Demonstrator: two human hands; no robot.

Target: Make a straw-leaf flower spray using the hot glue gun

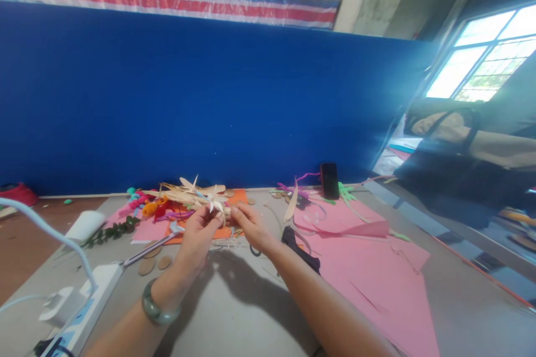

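Observation:
Over the middle of the table, my left hand (pixel 201 234) pinches a pale, pointed-petal craft flower (pixel 216 206). My right hand (pixel 253 226) meets it from the other side, its fingers closed on the cream-coloured base of the same flower. Both hands nearly touch, and the fingertips hide part of the piece. Behind them lies a heap of dry, straw-coloured leaf strips (pixel 188 194) on orange paper (pixel 239 196). To the right of my right forearm lies a black glue gun (pixel 302 251).
Pink sheets (pixel 368 268) cover the right side, with a phone (pixel 329 181) standing behind. On the left are a power strip (pixel 94 301) with cables, a white cup (pixel 86 227), green leaves (pixel 111 234), wooden discs (pixel 146 266) and coloured yarn pieces (pixel 154 207). A blue partition (pixel 209 95) borders the back.

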